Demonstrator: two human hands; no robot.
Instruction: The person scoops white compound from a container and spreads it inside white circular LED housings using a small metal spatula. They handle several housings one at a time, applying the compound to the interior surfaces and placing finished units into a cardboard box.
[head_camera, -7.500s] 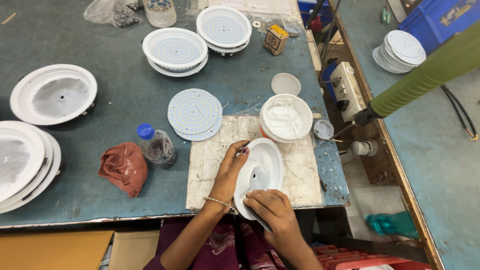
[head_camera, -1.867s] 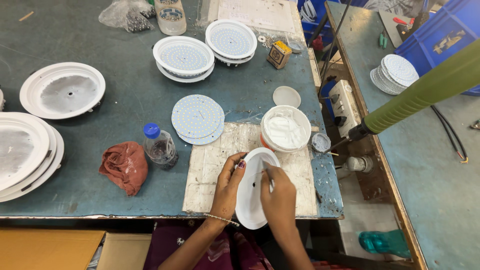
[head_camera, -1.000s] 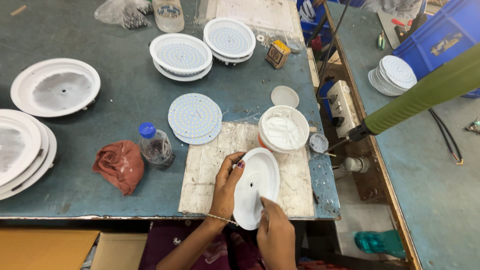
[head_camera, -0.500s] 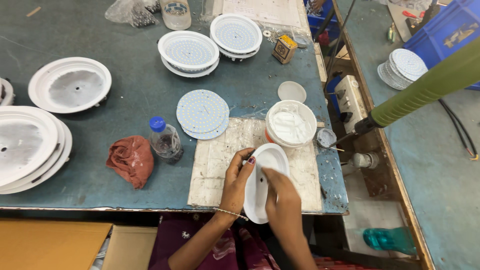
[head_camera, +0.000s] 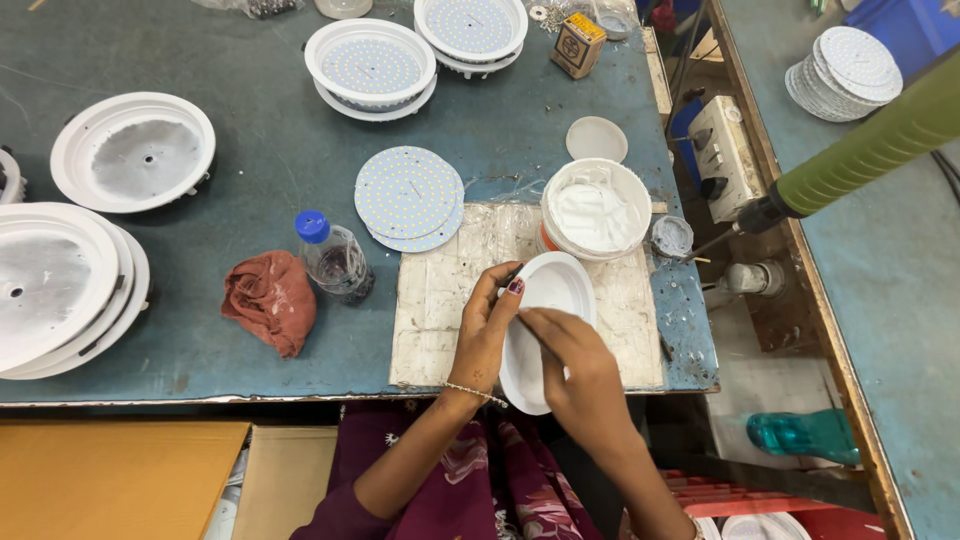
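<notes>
You are holding a white round lamp housing (head_camera: 545, 320) at the near edge of the tabletop (head_camera: 250, 170), tilted on its rim over a stained white mat (head_camera: 440, 300). Your left hand (head_camera: 485, 330) is gripping the housing's left rim, fingers curled around the edge, so that grip is pinching the housing. Your right hand (head_camera: 580, 365) is lying over the lower inside of the housing with a finger pressing into its hollow; whether that grip is pinching anything small you cannot tell, since the fingertips are hiding it.

Just beyond the housing, a white tub of white paste (head_camera: 595, 212) is standing on the mat's far right corner, and its round lid (head_camera: 596, 138) is lying on the tabletop behind it. A small grey cap (head_camera: 671, 236) is sitting just right of the tub. To the left of the mat, a stack of round dotted light boards (head_camera: 410, 195) is overlapping the mat's far corner. Near it a small clear bottle with a blue cap (head_camera: 332, 258) is standing beside a crumpled reddish rag (head_camera: 268, 300).

Farther back, two housings fitted with dotted boards (head_camera: 370, 65) are sitting side by side, next to a small yellow box (head_camera: 578, 44). At the left edge, empty white housings with grey centres (head_camera: 60, 285) are stacked, and another (head_camera: 133, 150) is lying alone behind them. A green padded handle (head_camera: 870, 150) is reaching in from the right.
</notes>
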